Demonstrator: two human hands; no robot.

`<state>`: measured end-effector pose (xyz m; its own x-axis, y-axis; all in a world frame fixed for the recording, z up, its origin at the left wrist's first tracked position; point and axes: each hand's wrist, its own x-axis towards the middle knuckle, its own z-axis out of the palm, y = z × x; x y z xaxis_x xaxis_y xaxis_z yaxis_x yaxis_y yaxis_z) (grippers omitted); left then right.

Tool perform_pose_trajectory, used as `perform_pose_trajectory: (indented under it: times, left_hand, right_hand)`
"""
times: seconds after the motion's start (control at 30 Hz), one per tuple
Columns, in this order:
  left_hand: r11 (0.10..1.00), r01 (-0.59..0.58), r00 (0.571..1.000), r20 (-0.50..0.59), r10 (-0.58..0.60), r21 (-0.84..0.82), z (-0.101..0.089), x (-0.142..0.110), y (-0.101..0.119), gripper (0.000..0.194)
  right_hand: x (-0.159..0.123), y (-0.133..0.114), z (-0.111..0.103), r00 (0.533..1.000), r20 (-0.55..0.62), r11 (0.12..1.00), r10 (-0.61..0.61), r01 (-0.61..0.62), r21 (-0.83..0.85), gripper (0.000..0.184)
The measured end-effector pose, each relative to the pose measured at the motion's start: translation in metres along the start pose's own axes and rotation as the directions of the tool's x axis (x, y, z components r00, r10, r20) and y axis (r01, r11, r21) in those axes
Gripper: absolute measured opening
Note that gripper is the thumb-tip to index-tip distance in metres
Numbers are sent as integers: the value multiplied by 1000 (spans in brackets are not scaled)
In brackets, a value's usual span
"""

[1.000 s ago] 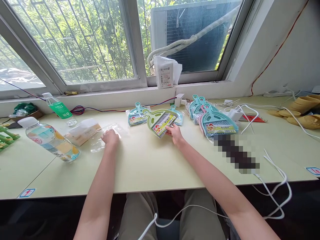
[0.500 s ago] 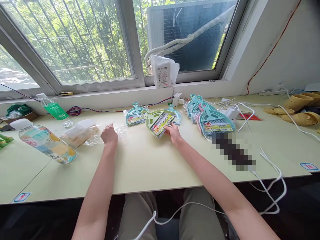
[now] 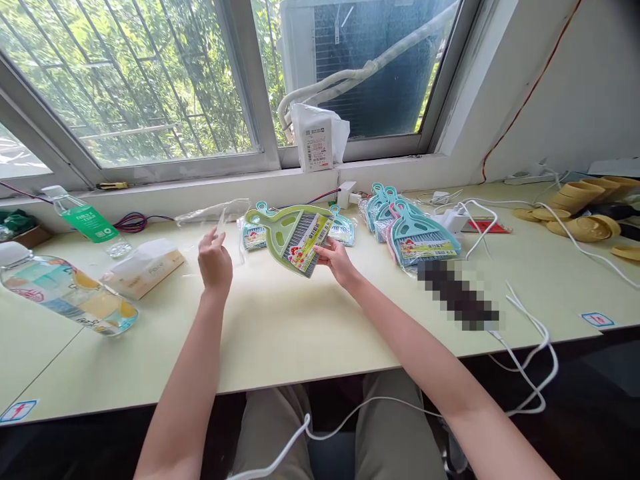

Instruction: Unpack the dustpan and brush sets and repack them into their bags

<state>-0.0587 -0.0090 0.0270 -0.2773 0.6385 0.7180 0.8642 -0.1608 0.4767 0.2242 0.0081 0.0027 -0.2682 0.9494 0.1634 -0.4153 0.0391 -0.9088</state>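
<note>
My right hand grips a green dustpan and brush set by its lower right corner, tilted above the table. A yellow printed label lies across the brush bristles. My left hand is closed on a clear plastic bag, which is lifted and spreads up and to both sides of the fingers. Behind the green set, two blue dustpan sets in clear wrapping lie on the table, partly hidden by it. A pile of several wrapped blue and pink dustpan sets lies to the right.
On the left are a large drink bottle, a green-labelled bottle and a tissue pack. A blurred dark object and white cables lie at right. A boxed packet stands on the windowsill.
My left hand has raised the plastic bag from the table. My right hand has lifted the green dustpan set nearer and slightly left. The view has turned a little to the right.
</note>
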Motion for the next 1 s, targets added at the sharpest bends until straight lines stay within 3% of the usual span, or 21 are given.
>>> perform_pose_trajectory:
  times: [0.17,0.27,0.43,0.57,0.8,1.0]
  left_hand:
    - [996,-28,957,290,3,83,24,-14,4,42]
    - [989,-60,931,364,7,136,31,-23,4,49]
    - [984,-60,949,316,4,168,30,-23,-2,66]
    - [985,-60,972,233,21,162,30,-20,-6,65]
    - [968,-183,947,297,126,173,34,-26,7,64]
    - [941,-274,934,287,211,200,33,-29,20,62]
  right_hand:
    - [-2,0,3,998,63,999,27,-24,-43,37]
    - [-1,2,3,998,51,998,33,-30,-57,39]
    - [1,0,-2,998,2,993,65,-64,-98,33]
    - [1,-3,-3,992,9,978,126,-123,-167,31]
    - [1,1,0,995,-89,969,50,-69,-237,27]
    - [-2,5,5,992,68,979,103,-89,-185,33]
